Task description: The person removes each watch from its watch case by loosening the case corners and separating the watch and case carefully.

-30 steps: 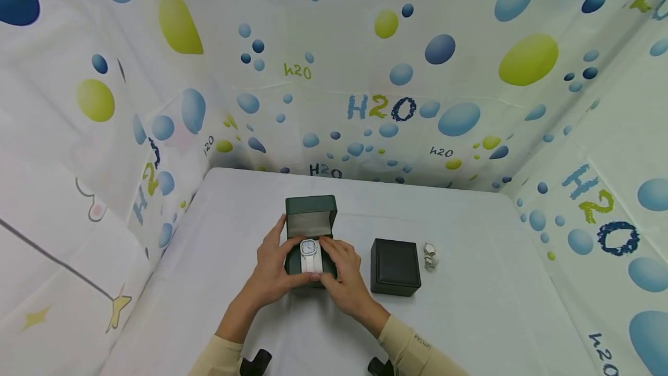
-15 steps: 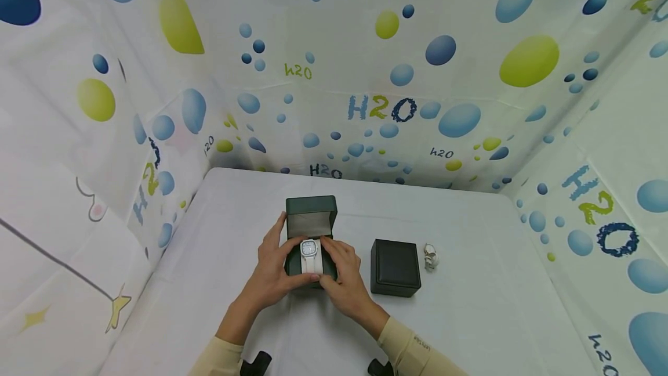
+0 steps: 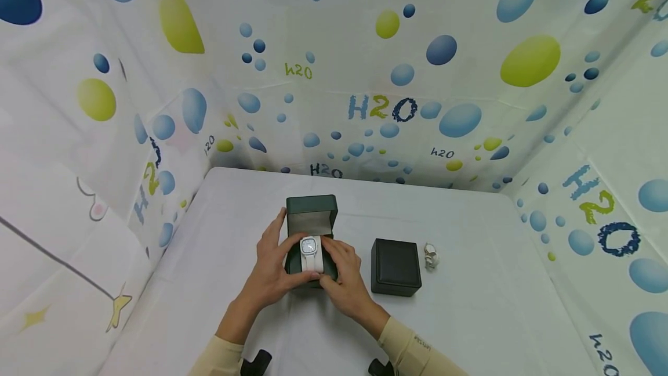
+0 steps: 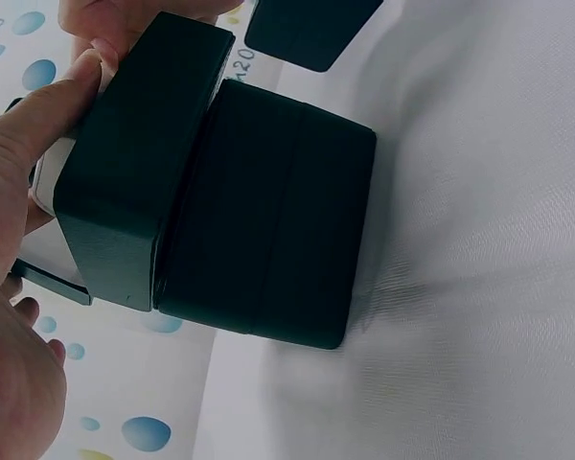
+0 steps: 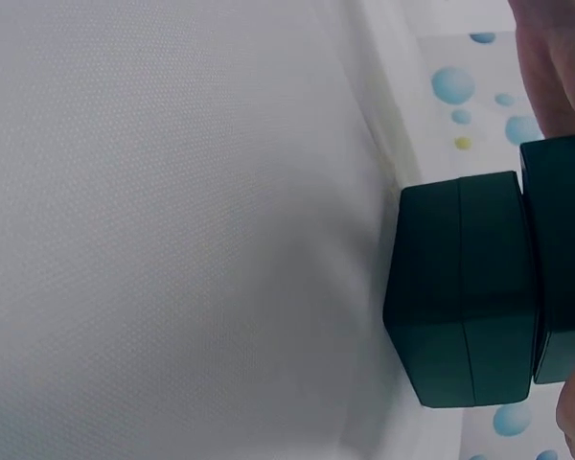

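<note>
A white wristwatch (image 3: 309, 246) with a squarish dial sits at the mouth of the dark green watch box (image 3: 311, 206), whose lid stands raised at the back. My left hand (image 3: 270, 266) pinches the watch from the left, thumb at the strap's lower end and a finger by the dial, another finger stretched along the box's side. From the right, my right hand (image 3: 344, 274) holds it too, fingers near the dial and thumb low on the strap. In the left wrist view the box (image 4: 268, 211) hides most of the watch; the right wrist view shows mainly the box's outer wall (image 5: 460, 297).
A closed black box (image 3: 395, 267) stands right of the hands. Beside it lies a silvery metal watch (image 3: 430, 256). White cloth covers the table (image 3: 469, 306), and a curtain (image 3: 334, 45) printed with bubbles rises behind and at both sides.
The watch and the left fingers have shifted very slightly up toward the lid. Both hands otherwise keep their hold, and the boxes stay in place.
</note>
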The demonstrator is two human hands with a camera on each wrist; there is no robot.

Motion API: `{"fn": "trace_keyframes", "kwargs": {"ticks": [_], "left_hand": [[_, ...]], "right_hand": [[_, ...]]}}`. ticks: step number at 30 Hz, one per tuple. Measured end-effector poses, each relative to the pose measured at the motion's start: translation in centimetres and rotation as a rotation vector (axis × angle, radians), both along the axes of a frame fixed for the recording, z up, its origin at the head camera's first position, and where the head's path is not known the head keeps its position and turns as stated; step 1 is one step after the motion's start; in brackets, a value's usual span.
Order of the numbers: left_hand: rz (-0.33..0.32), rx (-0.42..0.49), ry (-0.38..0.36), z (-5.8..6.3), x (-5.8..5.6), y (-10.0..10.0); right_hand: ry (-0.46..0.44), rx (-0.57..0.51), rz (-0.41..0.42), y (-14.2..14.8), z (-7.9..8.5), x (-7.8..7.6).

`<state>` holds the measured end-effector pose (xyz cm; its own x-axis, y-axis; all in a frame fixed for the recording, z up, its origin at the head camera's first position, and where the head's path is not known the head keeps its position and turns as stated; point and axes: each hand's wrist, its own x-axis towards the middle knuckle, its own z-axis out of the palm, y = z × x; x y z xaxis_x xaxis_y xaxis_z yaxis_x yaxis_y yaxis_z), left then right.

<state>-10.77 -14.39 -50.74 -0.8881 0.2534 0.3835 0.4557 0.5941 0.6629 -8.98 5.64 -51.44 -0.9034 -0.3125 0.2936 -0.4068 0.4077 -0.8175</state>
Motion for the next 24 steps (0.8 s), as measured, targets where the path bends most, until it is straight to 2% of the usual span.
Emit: {"fn": "trace_keyframes", "kwargs": {"ticks": [7,14,24], "left_hand": [[0.013,-0.011,0.019,0.0,0.0,0.0],[0.007,0.01,0.036,0.6,0.1,0.1],[0.009,0.015,0.025,1.0,0.3,0.2]], "right_hand": [[-0.018,0.008,0.005,0.1,0.0,0.0],[-0.012,0.006,0.004,0.2,0.0,-0.1],[0.002,0.018,-0.003,0.3,0.0,-0.1]]}}
